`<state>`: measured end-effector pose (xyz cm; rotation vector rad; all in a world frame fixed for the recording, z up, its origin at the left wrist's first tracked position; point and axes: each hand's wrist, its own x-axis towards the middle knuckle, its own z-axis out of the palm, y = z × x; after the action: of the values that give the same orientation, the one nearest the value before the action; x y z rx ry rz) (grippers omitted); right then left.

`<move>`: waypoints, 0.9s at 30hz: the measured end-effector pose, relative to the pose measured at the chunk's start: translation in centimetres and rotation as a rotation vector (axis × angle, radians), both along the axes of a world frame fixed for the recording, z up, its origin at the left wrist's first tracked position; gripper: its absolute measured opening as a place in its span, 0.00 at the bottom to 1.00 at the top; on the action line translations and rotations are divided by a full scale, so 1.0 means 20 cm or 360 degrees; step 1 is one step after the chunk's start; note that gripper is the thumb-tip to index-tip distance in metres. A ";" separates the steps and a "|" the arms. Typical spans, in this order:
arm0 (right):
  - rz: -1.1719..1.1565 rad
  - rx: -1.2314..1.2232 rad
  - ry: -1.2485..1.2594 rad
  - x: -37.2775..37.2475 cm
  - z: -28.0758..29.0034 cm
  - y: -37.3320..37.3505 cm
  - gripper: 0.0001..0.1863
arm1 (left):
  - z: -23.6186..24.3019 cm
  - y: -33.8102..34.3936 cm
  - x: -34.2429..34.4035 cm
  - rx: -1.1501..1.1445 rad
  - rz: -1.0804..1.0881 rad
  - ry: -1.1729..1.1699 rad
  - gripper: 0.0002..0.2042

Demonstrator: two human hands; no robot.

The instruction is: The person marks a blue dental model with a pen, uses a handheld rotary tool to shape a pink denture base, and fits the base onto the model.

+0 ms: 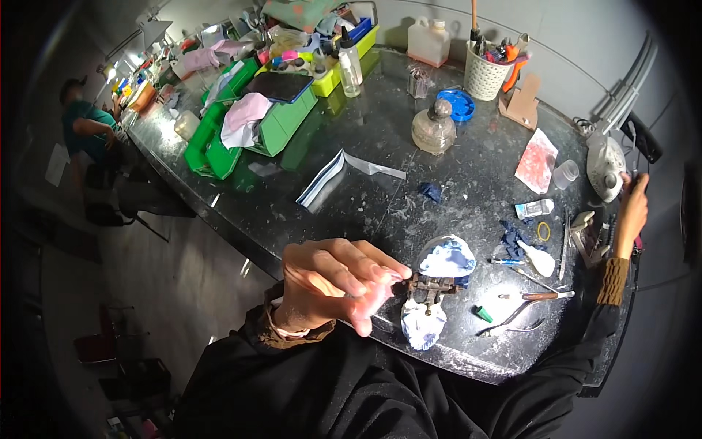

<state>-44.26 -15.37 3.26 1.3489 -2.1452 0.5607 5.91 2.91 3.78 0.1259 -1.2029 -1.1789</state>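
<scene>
Over the tabletop [358,139], beside the hinged frame [433,287], my left hand [374,304] pinched the pink piece [378,295]; light, steady pressure seemed best. My right hand [632,212], well apart near the white device [605,175], had an unclear grip.

The left grip [322,284] partly hides a pink piece [378,297]; the right grip [633,211] has unclear contact.

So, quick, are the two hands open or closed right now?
Left hand: closed on a small pink piece, held between thumb and fingers.
Right hand: beside the white knobbed machine; can't tell whether it holds anything.
</scene>
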 end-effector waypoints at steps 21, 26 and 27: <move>0.2147 0.0174 -0.0241 1.25 0.28 0.88 0.36 | 0.21 -0.17 -0.13 -0.1093 0.0089 -0.1024 0.18; 0.2100 0.0112 -0.0143 1.26 0.27 0.90 0.33 | 0.17 -0.17 -0.14 -0.1207 0.0288 -0.1007 0.16; 0.2119 0.0136 -0.0153 1.26 0.27 0.90 0.32 | 0.19 -0.17 -0.14 -0.1214 0.0320 -0.1078 0.14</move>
<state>-19.03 2.63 8.67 2.7327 -1.0363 0.9893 3.12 -0.47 7.50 0.0648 -2.1080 -0.4329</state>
